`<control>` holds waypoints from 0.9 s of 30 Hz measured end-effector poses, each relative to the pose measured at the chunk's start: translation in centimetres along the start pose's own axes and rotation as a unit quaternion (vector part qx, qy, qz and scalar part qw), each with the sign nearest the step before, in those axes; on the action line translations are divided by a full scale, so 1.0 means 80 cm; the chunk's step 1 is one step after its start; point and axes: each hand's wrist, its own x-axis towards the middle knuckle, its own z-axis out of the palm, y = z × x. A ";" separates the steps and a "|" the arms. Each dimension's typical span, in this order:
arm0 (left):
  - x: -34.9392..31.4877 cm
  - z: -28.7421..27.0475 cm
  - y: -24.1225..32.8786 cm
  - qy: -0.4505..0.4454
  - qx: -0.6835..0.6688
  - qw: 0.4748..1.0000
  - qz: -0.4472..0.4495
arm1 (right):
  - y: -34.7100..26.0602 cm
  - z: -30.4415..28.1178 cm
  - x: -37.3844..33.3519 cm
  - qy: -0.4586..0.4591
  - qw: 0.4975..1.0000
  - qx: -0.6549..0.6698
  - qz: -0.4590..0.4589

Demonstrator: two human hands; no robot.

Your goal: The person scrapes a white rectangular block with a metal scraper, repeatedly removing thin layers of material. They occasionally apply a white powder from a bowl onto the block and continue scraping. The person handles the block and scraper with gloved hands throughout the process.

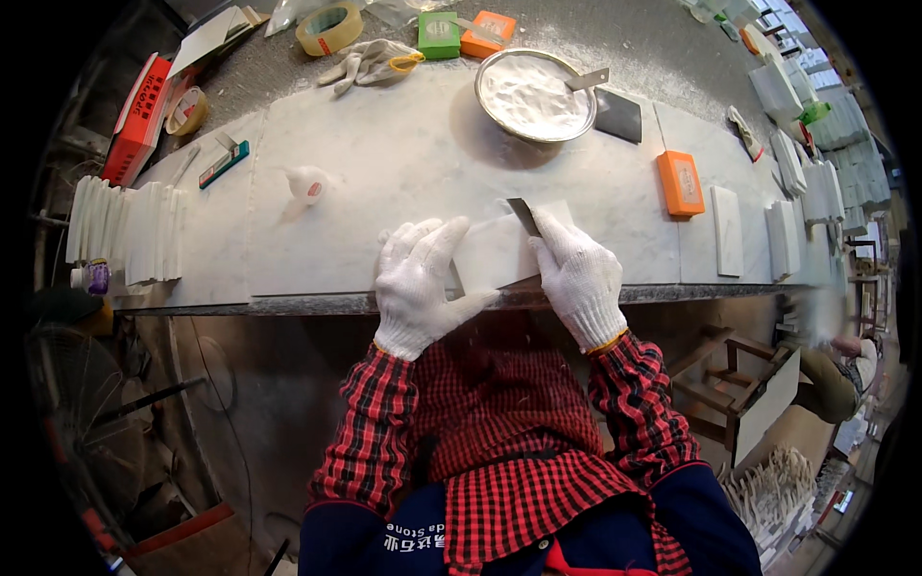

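A white stone tile (492, 252) lies at the near edge of the marble bench, between my two gloved hands. My left hand (420, 278) holds its left side, the thumb along the near edge and the fingers reaching over the bench. In my right hand (576, 274) is a thin dark grey plate (524, 217), pinched upright against the tile's far right part; its exact kind is unclear. Beyond them stands a metal bowl (487, 112) of white powder or paste with a putty knife (588, 80) in it. Another dark flat sheet (619, 117) lies beside the bowl.
An orange box (681, 182) and white tiles (727, 230) are at right. At left stand a small white bottle (307, 184), a green narrow box (224, 164) and stacked tiles (154, 233). A glove (365, 64) and tape roll (329, 29) lie farther back.
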 end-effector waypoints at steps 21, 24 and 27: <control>0.002 0.004 -0.003 0.008 0.013 1.000 0.020 | 0.014 0.003 -0.008 0.004 0.986 0.163 -0.044; 0.000 0.006 -0.003 0.011 0.008 1.000 0.012 | 0.004 0.003 -0.011 -0.003 0.993 0.120 -0.015; 0.003 0.004 -0.001 0.010 0.017 1.000 0.006 | -0.008 -0.011 -0.006 -0.062 0.996 0.059 0.012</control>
